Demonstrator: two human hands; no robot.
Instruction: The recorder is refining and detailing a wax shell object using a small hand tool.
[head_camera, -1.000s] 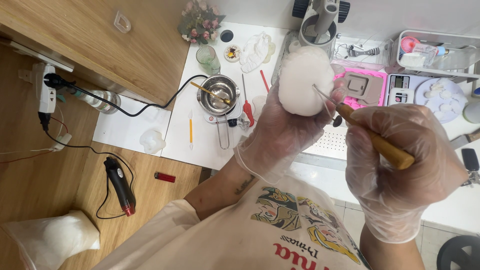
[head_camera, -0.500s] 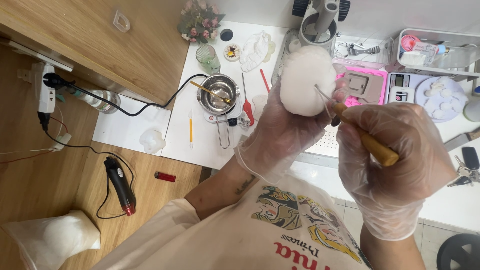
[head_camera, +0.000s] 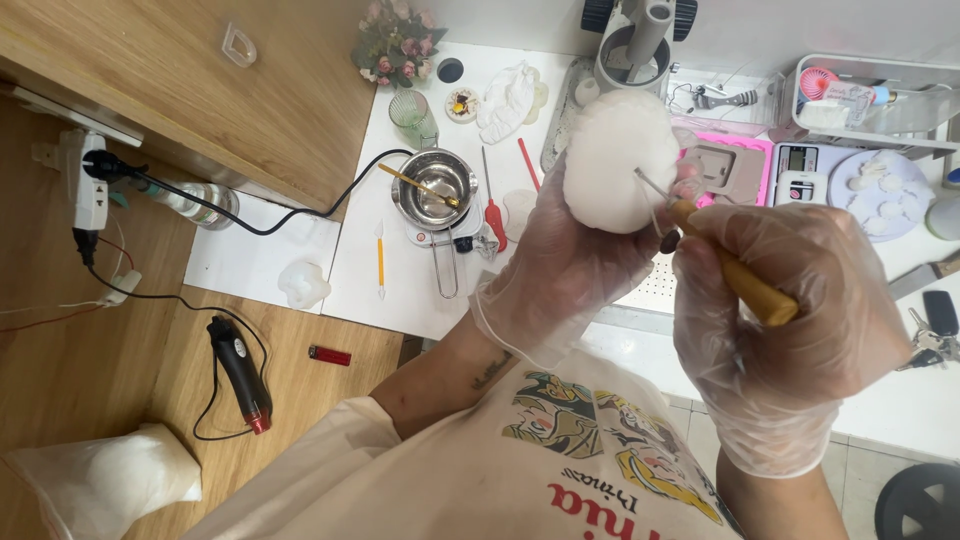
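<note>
The left hand (head_camera: 560, 270) covers the underside of the white ball (head_camera: 618, 160), so how the fingers grip there can't be seen. The wooden-handled tool (head_camera: 735, 280) runs into the right hand (head_camera: 790, 330); its thin metal tip is too fine to make out where it meets the ball. At lower left, the plastic bag (head_camera: 95, 480) is cut by the frame's edge. At lower right, the black wheel (head_camera: 920, 505) is cut off too.
</note>
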